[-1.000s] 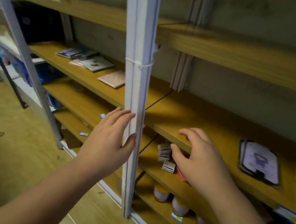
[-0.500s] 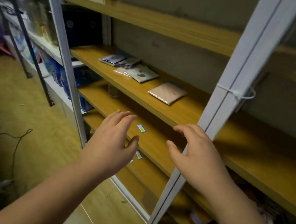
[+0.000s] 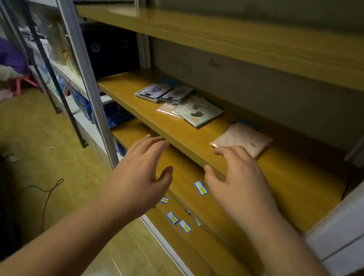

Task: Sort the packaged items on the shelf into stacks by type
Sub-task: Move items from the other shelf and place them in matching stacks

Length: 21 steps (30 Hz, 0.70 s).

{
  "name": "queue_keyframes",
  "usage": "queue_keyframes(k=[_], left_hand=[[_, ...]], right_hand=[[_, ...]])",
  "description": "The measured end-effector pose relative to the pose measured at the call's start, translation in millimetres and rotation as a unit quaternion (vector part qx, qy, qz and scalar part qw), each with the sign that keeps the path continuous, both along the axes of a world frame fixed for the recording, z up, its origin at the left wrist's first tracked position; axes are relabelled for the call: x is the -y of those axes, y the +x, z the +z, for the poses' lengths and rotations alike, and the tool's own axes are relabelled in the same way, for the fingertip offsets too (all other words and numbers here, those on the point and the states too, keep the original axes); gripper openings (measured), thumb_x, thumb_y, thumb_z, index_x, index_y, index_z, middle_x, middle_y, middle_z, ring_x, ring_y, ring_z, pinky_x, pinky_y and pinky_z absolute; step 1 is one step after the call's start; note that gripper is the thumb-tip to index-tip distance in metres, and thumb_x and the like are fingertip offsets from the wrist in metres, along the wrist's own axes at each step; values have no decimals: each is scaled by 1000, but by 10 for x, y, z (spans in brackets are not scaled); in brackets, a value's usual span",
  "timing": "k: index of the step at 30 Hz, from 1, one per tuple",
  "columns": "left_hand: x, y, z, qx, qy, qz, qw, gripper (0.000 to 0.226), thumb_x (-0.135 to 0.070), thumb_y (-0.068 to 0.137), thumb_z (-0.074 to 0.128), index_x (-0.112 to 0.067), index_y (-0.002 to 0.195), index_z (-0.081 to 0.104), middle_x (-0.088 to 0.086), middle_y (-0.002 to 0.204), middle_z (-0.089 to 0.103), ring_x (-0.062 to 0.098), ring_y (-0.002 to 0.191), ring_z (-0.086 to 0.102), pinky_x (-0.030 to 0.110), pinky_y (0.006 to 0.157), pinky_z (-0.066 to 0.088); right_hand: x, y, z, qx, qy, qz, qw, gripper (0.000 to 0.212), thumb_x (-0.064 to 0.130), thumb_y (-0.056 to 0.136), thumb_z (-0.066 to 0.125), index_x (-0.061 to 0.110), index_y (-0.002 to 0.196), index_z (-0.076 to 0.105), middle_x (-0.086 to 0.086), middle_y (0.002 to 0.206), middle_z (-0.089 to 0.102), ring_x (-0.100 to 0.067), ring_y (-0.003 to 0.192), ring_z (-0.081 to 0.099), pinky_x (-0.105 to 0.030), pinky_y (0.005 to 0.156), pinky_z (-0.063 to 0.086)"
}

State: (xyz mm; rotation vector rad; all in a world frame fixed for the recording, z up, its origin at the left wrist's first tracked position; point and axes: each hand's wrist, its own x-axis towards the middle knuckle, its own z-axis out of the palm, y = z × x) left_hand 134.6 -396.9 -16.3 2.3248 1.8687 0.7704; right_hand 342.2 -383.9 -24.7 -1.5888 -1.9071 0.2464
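Right hand (image 3: pixel 242 184), open and empty, hovers at the shelf (image 3: pixel 288 177) edge; the pink packet (image 3: pixel 244 139) lies just beyond its fingertips, long axis running far-right. Left hand (image 3: pixel 139 178), also open and empty, is farther off. Flat, soft-looking, the packet sits apart from the mixed packets (image 3: pixel 179 103) far left.
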Motion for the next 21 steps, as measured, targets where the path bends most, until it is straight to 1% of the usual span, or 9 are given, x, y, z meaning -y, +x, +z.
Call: queue_keyframes(k=[2, 4, 7, 10, 14, 18, 21], left_hand=[[-241, -82, 27, -4, -5, 9, 1000, 61, -44, 93, 51, -26, 150, 39, -7, 156, 40, 12, 148, 22, 28, 111, 18], [-462, -154, 43, -4, -4, 13, 1000, 60, -45, 93, 51, -28, 150, 38, -8, 156, 39, 11, 148, 22, 27, 110, 19], [-743, -273, 34, -9, -9, 12, 1000, 60, -44, 93, 52, -28, 149, 39, -7, 156, 39, 12, 148, 22, 27, 111, 20], [-993, -416, -12, 5, -25, 11, 1000, 59, -43, 94, 50, -28, 150, 38, -7, 157, 38, 12, 148, 22, 28, 111, 19], [-1409, -605, -115, 18, -26, -4, 999, 56, -40, 95, 49, -29, 149, 39, -8, 155, 40, 10, 144, 28, 27, 109, 24], [-1880, -858, -249, 43, -41, -30, 998, 58, -50, 97, 45, -32, 150, 34, -11, 153, 42, 7, 138, 35, 23, 104, 28], [-2285, -1088, -272, 46, -44, -55, 996, 58, -59, 96, 41, -34, 148, 36, -11, 149, 47, 8, 132, 44, 23, 95, 33]], right_hand=[[-264, -107, 21, -5, -3, 4, 1000, 41, 43, 90, 58, 27, 127, 58, 5, 125, 56, -16, 116, 51, -35, 96, 47], [-513, -218, 42, -5, -7, 7, 1000, 41, 42, 89, 57, 26, 127, 59, 4, 124, 57, -18, 115, 52, -38, 96, 47], [-815, -373, 34, -9, -14, 6, 1000, 40, 40, 89, 58, 24, 126, 60, 3, 125, 57, -19, 115, 52, -38, 96, 47], [-1008, -490, -36, -20, -32, 11, 999, 38, 39, 90, 59, 25, 125, 60, 4, 125, 57, -17, 115, 52, -37, 95, 48], [-1277, -606, -143, -2, -37, 1, 999, 39, 40, 90, 60, 26, 127, 59, 6, 126, 57, -15, 116, 52, -33, 93, 46], [-1599, -826, -152, 19, -38, -22, 999, 39, 41, 91, 58, 28, 128, 57, 7, 127, 55, -14, 117, 50, -28, 91, 41], [-1834, -1022, -108, 47, -32, -46, 997, 40, 39, 91, 58, 25, 128, 58, 3, 124, 56, -18, 117, 51, -33, 93, 44]])
